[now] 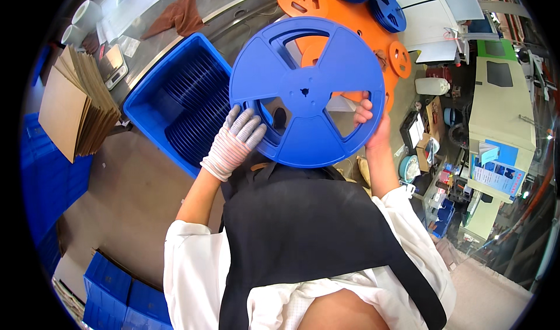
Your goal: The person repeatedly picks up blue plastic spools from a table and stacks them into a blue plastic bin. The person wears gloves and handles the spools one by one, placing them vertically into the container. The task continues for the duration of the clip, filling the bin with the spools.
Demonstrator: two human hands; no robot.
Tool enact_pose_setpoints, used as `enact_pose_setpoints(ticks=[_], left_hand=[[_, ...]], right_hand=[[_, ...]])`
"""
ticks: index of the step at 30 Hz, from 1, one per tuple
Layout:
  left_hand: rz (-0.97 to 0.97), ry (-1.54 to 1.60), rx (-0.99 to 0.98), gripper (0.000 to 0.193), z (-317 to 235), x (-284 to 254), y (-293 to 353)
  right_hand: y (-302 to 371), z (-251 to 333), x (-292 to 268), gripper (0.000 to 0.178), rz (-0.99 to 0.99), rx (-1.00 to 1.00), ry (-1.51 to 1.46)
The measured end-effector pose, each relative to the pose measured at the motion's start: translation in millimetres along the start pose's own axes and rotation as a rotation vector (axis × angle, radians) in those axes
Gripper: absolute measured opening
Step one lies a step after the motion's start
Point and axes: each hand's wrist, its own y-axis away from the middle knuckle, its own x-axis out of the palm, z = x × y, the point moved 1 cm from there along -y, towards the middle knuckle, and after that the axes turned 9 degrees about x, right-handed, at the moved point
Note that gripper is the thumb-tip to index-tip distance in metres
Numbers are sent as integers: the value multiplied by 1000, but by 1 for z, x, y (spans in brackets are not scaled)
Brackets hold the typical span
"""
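A large blue plastic reel (304,134) with a small centre hole and wide cut-outs is held up in front of me, facing the camera. My left hand (236,140), in a pale knit glove with grey fingertips, grips its lower left rim. At the right rim, my bare right hand (373,123) has its fingers through a cut-out, closed around the edge. Left of the reel stands a blue bin (153,111) in which several dark blue discs (195,76) are stacked on edge in rows.
An orange work surface (344,9) beyond the reel carries blue reels (388,12) and orange discs (400,59). Cardboard sheets (73,105) stand at the left beside a small scale (116,67). Blue crates (125,292) sit at lower left; a beige machine (501,108) is at right.
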Motion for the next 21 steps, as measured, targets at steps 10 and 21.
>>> enact_pose_setpoints(ticks=[10,21], left_hand=[[-189,393,-289,32,-4,-8,25],[-874,1962,-1095,25,-21,-13,87]], right_hand=[[-13,-6,22,60,-187,15,294],[-6,-11,-11,47,-516,-30,548]])
